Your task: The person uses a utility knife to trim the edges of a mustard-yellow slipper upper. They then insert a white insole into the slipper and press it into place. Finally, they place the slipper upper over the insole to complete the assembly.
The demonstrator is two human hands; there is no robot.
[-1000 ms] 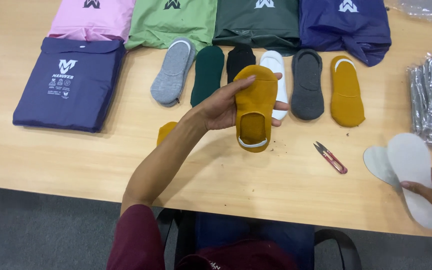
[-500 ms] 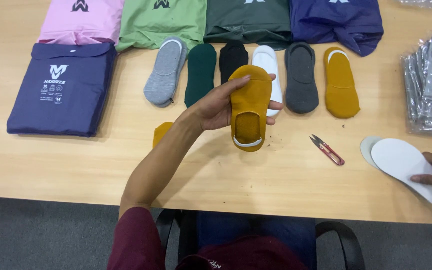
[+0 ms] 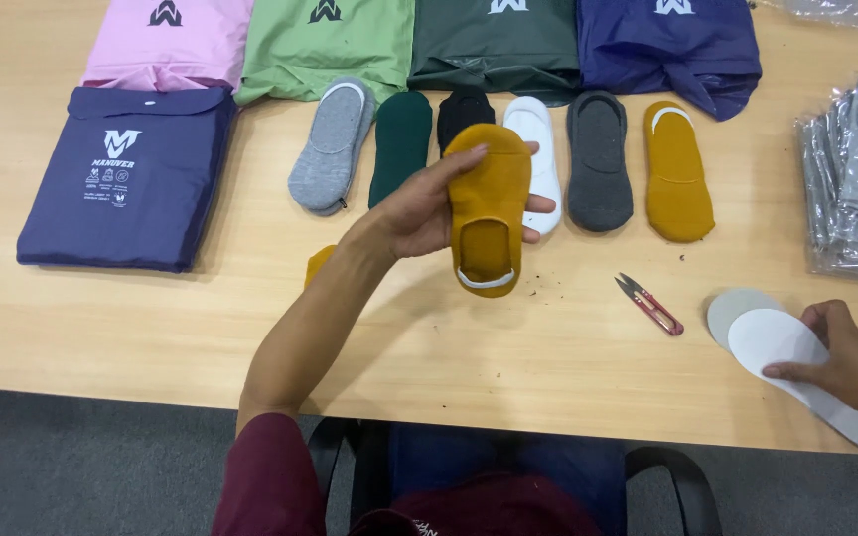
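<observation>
Head view, scanning left to right. Far left on the wooden surface (image 3: 131,328) lies a navy flat package (image 3: 126,179), with a pink package (image 3: 169,45) above it at the back edge. Next along the back edge I see a light green package (image 3: 328,48), a dark green package (image 3: 494,45) and a blue-purple package (image 3: 669,50). In front of them runs a row of low-cut socks: grey sock (image 3: 330,147), dark green sock (image 3: 400,144), black sock (image 3: 464,111) partly hidden, white sock (image 3: 538,149), charcoal sock (image 3: 599,161), mustard sock on the surface (image 3: 677,171).

Left hand (image 3: 419,210) is raised above the middle of the surface, grip closed on the held mustard sock (image 3: 489,206): thumb on the toe end, fingers behind it, opening facing me at the lower end. It hangs in front of the black and white socks. A small mustard bit (image 3: 318,264) peeks out beside the left forearm; I can't tell what it is.

Right of centre, red-handled thread snips (image 3: 649,304) lie flat, apart from both hands. Right hand (image 3: 851,362) rests at the near right edge, fingers pressed flat on a white insole-shaped card (image 3: 796,372); grip not wrapped around it. A second pale card (image 3: 732,310) sits partly under it. Far right, a stack of clear-wrapped grey packs (image 3: 856,179).
</observation>
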